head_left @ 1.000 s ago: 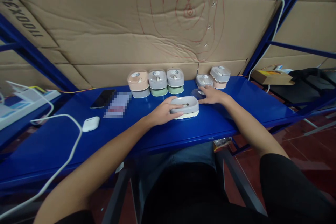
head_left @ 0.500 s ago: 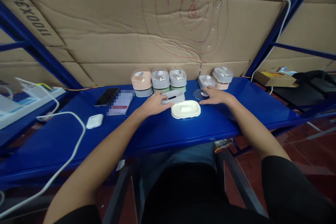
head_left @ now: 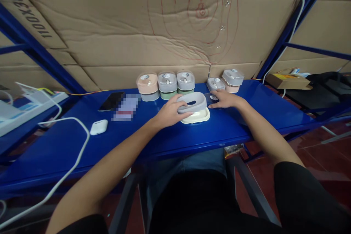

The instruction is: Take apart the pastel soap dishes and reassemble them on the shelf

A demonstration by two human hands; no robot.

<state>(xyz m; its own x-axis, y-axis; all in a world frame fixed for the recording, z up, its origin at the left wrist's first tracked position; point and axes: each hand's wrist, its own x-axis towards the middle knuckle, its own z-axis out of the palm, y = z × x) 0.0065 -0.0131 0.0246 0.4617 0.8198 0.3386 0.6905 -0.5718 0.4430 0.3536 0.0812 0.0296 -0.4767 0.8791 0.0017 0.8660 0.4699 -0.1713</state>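
My left hand (head_left: 171, 112) grips the left end of a grey oval dish (head_left: 199, 106) with a dark slot in its middle. It is held over a cream oval base (head_left: 196, 117) with a wavy rim, which lies on the blue table; whether the two touch is hard to tell. At the right, my right hand (head_left: 226, 99) has its thumb and fingers spread round the edge of a clear plastic lid (head_left: 210, 98), which lies low at the table and is partly hidden by the hand.
Stacked lidded boxes, one stack peach and grey (head_left: 148, 85), stand along the cardboard back wall (head_left: 115, 44). More boxes (head_left: 232, 79) stand behind my right hand. Two phones (head_left: 111, 101) and a white earbud case (head_left: 99, 127) lie left, near a white cable (head_left: 79, 153).
My left hand has lifted the grey dish and brought it right, over the cream base. The right hand stays at the clear lid almost unmoved.
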